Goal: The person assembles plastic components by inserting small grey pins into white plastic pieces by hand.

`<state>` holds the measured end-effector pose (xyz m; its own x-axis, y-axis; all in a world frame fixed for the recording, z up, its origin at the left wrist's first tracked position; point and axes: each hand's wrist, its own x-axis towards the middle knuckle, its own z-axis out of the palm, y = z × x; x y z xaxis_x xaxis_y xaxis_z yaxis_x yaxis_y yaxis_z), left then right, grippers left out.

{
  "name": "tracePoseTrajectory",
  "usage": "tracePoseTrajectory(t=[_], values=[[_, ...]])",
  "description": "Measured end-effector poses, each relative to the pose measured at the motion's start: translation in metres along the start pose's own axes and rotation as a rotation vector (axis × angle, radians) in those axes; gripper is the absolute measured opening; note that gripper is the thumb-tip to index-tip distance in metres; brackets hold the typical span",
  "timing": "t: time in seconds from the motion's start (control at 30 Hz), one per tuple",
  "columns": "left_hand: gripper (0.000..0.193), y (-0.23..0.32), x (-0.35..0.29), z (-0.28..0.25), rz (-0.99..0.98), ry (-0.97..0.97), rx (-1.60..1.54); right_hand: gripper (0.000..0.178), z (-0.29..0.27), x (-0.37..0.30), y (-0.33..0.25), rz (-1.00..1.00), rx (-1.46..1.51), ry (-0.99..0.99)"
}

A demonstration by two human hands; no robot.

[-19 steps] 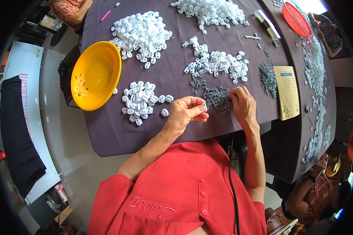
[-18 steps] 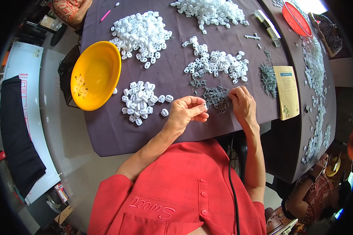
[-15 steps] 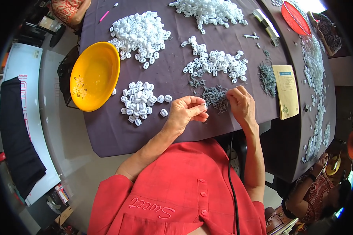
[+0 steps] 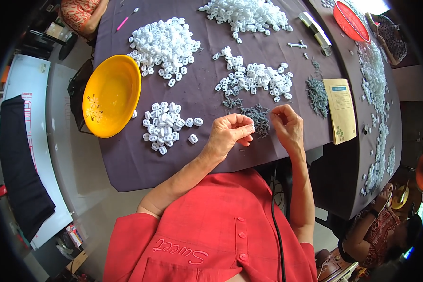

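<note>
My left hand [image 4: 228, 134] is closed, thumb and fingers pinching a small white plastic piece [image 4: 253, 127], mostly hidden by the fingertips. Close by on the right, my right hand [image 4: 288, 128] has its thumb and forefinger pressed together; whatever is between them is too small to make out. Between and just beyond the hands lies a pile of small grey pin-like pieces [image 4: 257, 117]. Farther off is a loose heap of white oval pieces with holes [image 4: 261, 79]. Left of my left hand sits a smaller pile of white pieces [image 4: 163, 123] with dark openings.
A yellow bowl [image 4: 127, 105] stands at the left. Large white heaps [image 4: 162, 44] spread toward the far side. At right are more grey pieces [image 4: 317, 96], a tan paper packet [image 4: 340, 110] and a white T-shaped piece [image 4: 297, 45]. Other people sit around the tables.
My left hand has moved right with the white piece, nearer to my right hand. My right hand stays pinched in nearly the same place. The whole view has shifted slightly.
</note>
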<state>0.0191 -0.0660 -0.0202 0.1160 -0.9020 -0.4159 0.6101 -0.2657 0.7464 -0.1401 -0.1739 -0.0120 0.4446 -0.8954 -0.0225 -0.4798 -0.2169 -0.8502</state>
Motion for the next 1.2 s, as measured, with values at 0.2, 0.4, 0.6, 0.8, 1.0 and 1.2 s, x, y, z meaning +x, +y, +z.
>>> tracePoseTrajectory(t=[0.2, 0.4, 0.6, 0.8, 1.0, 1.2], values=[[0.014, -0.003, 0.006, 0.000, 0.043, 0.004, 0.025, 0.007, 0.004, -0.002, -0.005, 0.028, 0.070, -0.066], [0.013, 0.004, 0.011, 0.003, 0.155, 0.019, 0.244, 0.005, 0.009, -0.010, -0.017, 0.034, 0.258, -0.189], [0.012, 0.005, 0.007, 0.003, 0.197, 0.033, 0.397, 0.003, 0.010, -0.012, -0.031, 0.052, 0.223, -0.261], [0.011, -0.004, 0.011, 0.000, 0.154, 0.091, 0.294, 0.016, 0.021, -0.013, -0.023, -0.013, 0.288, -0.133], [0.010, -0.003, 0.010, -0.001, 0.084, 0.124, 0.202, 0.022, 0.024, -0.012, -0.028, -0.244, 0.054, -0.098], [0.010, -0.002, 0.009, -0.002, 0.057, 0.138, 0.273, 0.018, 0.030, -0.009, -0.026, -0.571, -0.151, -0.012]])
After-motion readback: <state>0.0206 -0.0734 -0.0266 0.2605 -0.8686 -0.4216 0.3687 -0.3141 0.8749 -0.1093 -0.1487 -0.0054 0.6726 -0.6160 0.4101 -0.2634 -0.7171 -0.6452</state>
